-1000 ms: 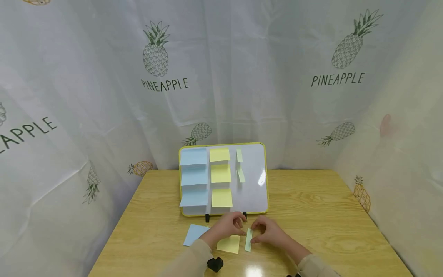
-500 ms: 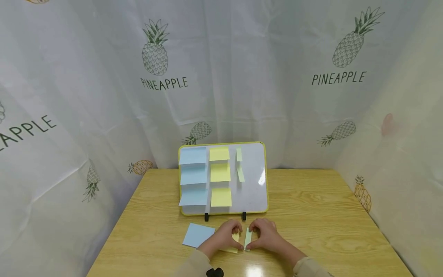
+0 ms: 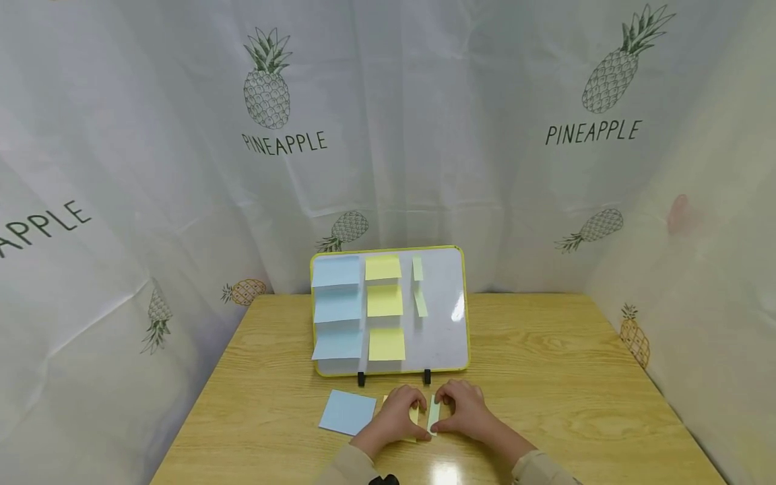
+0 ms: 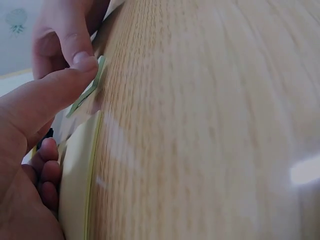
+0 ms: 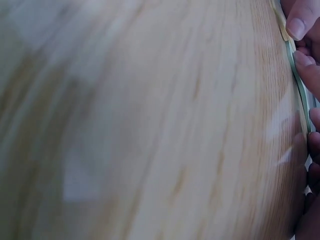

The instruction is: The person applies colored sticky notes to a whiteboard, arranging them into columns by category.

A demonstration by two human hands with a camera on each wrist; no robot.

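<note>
A narrow pale green sticky note pad (image 3: 433, 412) lies on the table between the two hands. My right hand (image 3: 467, 412) holds it along its length, index finger at the far end and thumb at the near end. My left hand (image 3: 395, 416) arches over a yellow sticky note pad (image 4: 77, 182), fingers curved. Its thumb tip meets the near end of the green pad beside the right thumb, and the green strip looks bent there in the left wrist view. In the right wrist view the green edge (image 5: 295, 67) runs beneath the fingertips.
A yellow-framed whiteboard (image 3: 445, 343) on black feet stands behind the hands. Blue notes (image 3: 337, 308), yellow notes (image 3: 384, 301) and two green strips (image 3: 421, 302) hang on it in columns. A blue sticky note pad (image 3: 347, 412) lies left of the left hand. A pineapple-print curtain (image 3: 436, 135) surrounds the table.
The left hand has come down and nearer to the green pad, its thumb now at the pad's near end. The right thumb has slid to that end too. The head view has shifted slightly.
</note>
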